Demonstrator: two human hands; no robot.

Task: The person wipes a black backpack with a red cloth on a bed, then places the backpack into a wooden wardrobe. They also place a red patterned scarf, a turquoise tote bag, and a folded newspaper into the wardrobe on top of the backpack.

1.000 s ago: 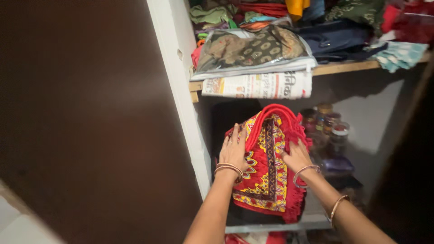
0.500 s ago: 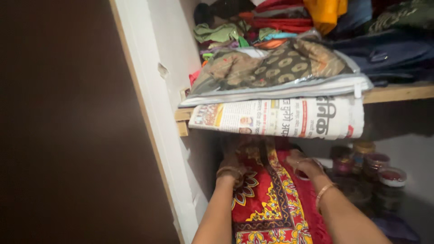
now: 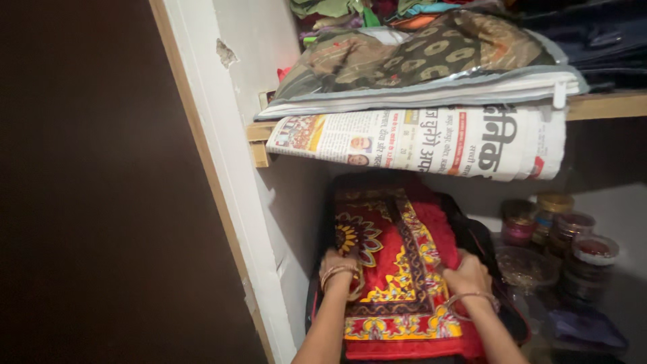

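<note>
A folded red cloth (image 3: 397, 269) with yellow borders, dark bands and a sunflower-like motif lies flat on the lower cupboard shelf, on top of something dark. At its 9 o'clock edge the left hand (image 3: 339, 266) presses down, fingers curled over the fold; at 3 o'clock the right hand (image 3: 466, 275) grips the other edge, fingers closed on the fabric. Both wrists wear bangles. At 3 o'clock of the cloth stand small lidded jars (image 3: 559, 232). At 12 o'clock a newspaper (image 3: 418, 138) hangs over the wooden shelf (image 3: 606, 106), under a zipped patterned bag (image 3: 418, 61).
</note>
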